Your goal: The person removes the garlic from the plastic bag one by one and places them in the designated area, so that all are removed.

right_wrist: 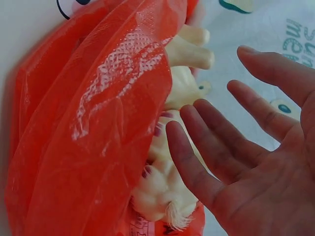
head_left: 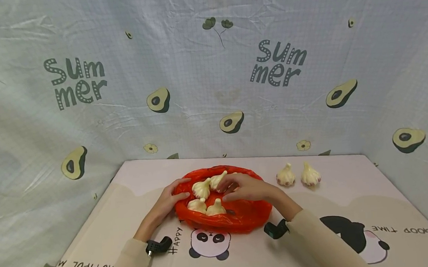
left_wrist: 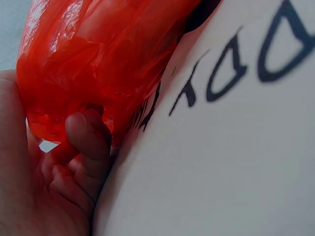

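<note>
The left hand [head_left: 169, 199] holds the left side of the open red plastic bag [head_left: 248, 212], which sits on the printed surface [head_left: 156, 171]. The right hand [head_left: 246, 186] hangs over the bag with its fingers loosely spread, near the pale garlic bulbs [head_left: 201, 190] clustered inside, while two more bulbs [head_left: 310, 175] stand side by side beyond the bag's right edge.

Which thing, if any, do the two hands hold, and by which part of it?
The left hand holds the red bag by the left side of its rim; the right hand, near the garlic bulbs, holds nothing.
</note>
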A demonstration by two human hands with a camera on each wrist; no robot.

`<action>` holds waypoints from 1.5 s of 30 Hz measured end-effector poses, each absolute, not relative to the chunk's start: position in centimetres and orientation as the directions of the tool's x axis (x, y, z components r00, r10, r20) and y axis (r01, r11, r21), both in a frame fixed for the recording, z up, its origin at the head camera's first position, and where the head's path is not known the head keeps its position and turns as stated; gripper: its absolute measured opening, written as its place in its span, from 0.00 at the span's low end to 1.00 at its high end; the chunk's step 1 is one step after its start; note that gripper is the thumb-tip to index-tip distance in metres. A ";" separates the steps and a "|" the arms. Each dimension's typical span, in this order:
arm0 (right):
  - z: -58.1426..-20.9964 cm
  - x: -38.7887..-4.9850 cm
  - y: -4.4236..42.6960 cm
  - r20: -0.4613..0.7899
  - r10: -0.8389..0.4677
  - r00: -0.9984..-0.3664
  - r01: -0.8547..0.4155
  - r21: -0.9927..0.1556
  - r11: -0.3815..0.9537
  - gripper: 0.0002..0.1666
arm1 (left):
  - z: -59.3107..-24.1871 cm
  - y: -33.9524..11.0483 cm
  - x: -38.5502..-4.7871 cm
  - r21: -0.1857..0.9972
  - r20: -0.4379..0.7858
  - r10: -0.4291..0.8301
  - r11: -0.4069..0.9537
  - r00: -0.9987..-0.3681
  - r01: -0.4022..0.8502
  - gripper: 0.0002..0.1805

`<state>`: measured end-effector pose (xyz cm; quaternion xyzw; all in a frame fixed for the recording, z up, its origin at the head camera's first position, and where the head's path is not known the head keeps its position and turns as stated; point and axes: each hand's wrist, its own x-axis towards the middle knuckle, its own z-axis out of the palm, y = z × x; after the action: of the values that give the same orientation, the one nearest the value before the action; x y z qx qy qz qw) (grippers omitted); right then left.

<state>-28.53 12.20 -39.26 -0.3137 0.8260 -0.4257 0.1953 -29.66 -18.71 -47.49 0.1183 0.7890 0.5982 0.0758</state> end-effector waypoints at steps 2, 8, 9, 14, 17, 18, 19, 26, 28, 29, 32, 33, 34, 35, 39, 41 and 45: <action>-39.3 -28.6 11.9 -0.076 -0.689 -0.721 -0.354 -0.814 0.460 0.26 | -47.5 -18.7 -29.7 0.962 0.022 0.279 0.255 -0.960 0.096 0.29; -39.4 -28.8 11.1 -0.121 -0.705 -0.699 -0.383 -0.769 0.512 0.23 | -47.5 -18.8 -29.7 0.962 0.015 0.276 0.257 -0.961 0.089 0.29; -39.5 -28.8 11.0 -0.129 -0.704 -0.699 -0.383 -0.764 0.520 0.23 | -47.6 -18.8 -29.7 0.962 0.016 0.277 0.257 -0.961 0.090 0.29; -39.7 -29.1 10.6 -0.177 -0.681 -0.710 -0.352 -0.749 0.562 0.20 | -47.5 -18.7 -29.7 0.961 0.026 0.280 0.257 -0.960 0.101 0.29; -39.8 -29.3 10.4 -0.204 -0.667 -0.717 -0.339 -0.734 0.588 0.19 | -47.5 -18.7 -29.7 0.961 0.029 0.280 0.258 -0.960 0.104 0.29; -39.8 -29.3 10.3 -0.212 -0.662 -0.718 -0.336 -0.728 0.598 0.19 | -47.5 -18.7 -29.7 0.960 0.029 0.280 0.258 -0.960 0.105 0.29; -39.8 -29.4 10.2 -0.223 -0.658 -0.720 -0.332 -0.722 0.607 0.19 | -47.5 -18.7 -29.7 0.960 0.030 0.282 0.259 -0.959 0.106 0.29; -39.8 -29.8 9.5 -0.265 -0.661 -0.702 -0.337 -0.694 0.636 0.19 | -47.4 -18.7 -29.7 0.958 0.044 0.286 0.259 -0.957 0.122 0.29; -39.7 -29.8 9.4 -0.271 -0.667 -0.694 -0.338 -0.695 0.634 0.16 | -47.5 -18.7 -29.7 0.959 0.042 0.286 0.257 -0.957 0.119 0.29; -39.7 -29.9 9.3 -0.274 -0.669 -0.691 -0.337 -0.697 0.634 0.15 | -47.5 -18.7 -29.7 0.959 0.041 0.286 0.257 -0.957 0.118 0.29; -39.8 -30.0 9.1 -0.276 -0.678 -0.681 -0.342 -0.699 0.628 0.13 | -47.5 -18.6 -29.7 0.960 0.035 0.283 0.258 -0.959 0.112 0.29; -39.8 -30.0 9.1 -0.275 -0.683 -0.677 -0.345 -0.701 0.624 0.12 | -47.5 -18.6 -29.7 0.960 0.033 0.282 0.259 -0.959 0.109 0.29; -39.8 -30.0 9.0 -0.273 -0.687 -0.674 -0.348 -0.703 0.621 0.12 | -47.5 -18.6 -29.6 0.959 0.030 0.281 0.262 -0.959 0.107 0.29; -39.8 -30.0 9.0 -0.270 -0.693 -0.668 -0.353 -0.705 0.615 0.11 | -47.5 -18.6 -29.6 0.959 0.028 0.280 0.264 -0.960 0.105 0.29; -39.8 -30.0 9.0 -0.250 -0.700 -0.669 -0.365 -0.710 0.602 0.09 | -47.4 -18.7 -29.6 0.957 0.031 0.279 0.269 -0.960 0.109 0.29; -39.8 -29.9 9.1 -0.235 -0.696 -0.679 -0.375 -0.704 0.603 0.09 | -47.4 -18.7 -29.6 0.957 0.034 0.279 0.268 -0.960 0.112 0.29; -39.8 -29.9 9.4 -0.201 -0.690 -0.695 -0.394 -0.697 0.599 0.08 | -47.5 -18.7 -29.6 0.960 0.031 0.281 0.260 -0.959 0.107 0.29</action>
<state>-29.90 9.37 -39.76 -0.3137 0.8635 -0.3194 0.2322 -29.64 -18.72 -47.48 0.1229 0.7902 0.5959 0.0731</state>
